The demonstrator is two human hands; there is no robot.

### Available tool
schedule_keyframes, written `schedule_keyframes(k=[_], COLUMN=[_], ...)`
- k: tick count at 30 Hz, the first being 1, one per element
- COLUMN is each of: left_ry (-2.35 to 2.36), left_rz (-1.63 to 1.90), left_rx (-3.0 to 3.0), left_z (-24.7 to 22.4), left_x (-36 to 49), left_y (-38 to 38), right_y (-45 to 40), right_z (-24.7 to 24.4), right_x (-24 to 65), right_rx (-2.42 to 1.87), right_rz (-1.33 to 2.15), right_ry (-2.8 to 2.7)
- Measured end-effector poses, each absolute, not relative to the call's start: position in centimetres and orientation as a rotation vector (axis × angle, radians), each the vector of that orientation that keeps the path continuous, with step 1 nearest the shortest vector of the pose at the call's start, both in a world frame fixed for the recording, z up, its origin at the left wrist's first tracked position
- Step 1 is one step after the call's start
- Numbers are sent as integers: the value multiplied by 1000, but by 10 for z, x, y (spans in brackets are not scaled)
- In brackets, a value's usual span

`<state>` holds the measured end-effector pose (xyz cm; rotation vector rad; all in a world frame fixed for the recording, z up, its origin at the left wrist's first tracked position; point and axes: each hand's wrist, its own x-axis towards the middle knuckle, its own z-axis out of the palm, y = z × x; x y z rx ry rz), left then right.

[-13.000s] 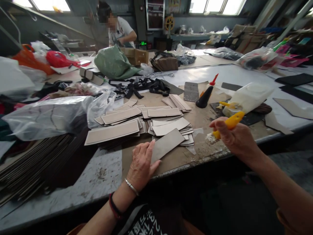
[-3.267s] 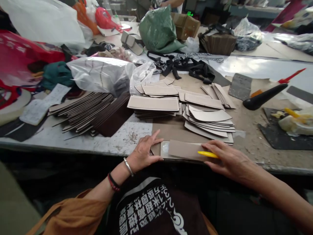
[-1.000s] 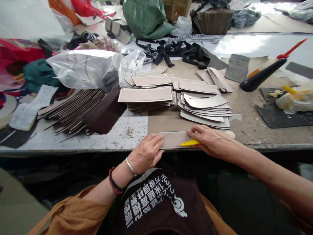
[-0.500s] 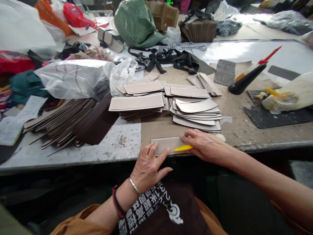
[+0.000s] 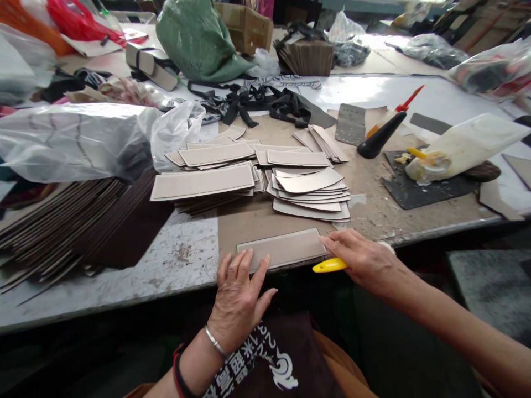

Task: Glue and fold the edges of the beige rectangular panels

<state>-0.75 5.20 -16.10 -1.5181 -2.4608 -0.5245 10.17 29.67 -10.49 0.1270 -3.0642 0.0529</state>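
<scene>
Left hand (image 5: 238,293) lies flat, fingers spread and holding nothing, fingertips pressing the near left end of a grey board strip (image 5: 284,249). The strip lies flat at the front edge of the counter (image 5: 182,260), on a brown sheet. Right hand (image 5: 360,257) is closed around a yellow plastic tool (image 5: 329,266), whose tip points left just off the counter edge, below the strip's right corner; the fingertips touch the strip's right end.

Behind the strip, well apart from it, lie fanned piles of finished strips (image 5: 309,190), with one long strip (image 5: 203,182) topping a pile to the left. Further left is a slanted stack of dark boards (image 5: 78,221), partly under a clear plastic bag (image 5: 74,138). To the right are a black cone-shaped tool (image 5: 379,137), a red-tipped bottle (image 5: 404,102) and a pale bag with a yellow nozzle (image 5: 456,146) on a dark mat (image 5: 418,190). At the back are black straps (image 5: 265,105) and a green bag (image 5: 194,38).
</scene>
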Motion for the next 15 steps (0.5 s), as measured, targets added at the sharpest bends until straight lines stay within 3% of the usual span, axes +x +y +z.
schedule_keyframes(k=[8,15], left_ry=[-2352,-2339], left_rz=[-500,-511], left_rx=[-1594,-1571], left_z=[-169,-173], left_x=[-5,-4], left_y=[61,61], right_y=[271,290], right_z=[-123,-128], right_x=[103,91], right_rx=[358,221], right_rz=[-59,-46], right_ry=[-2941,-3037])
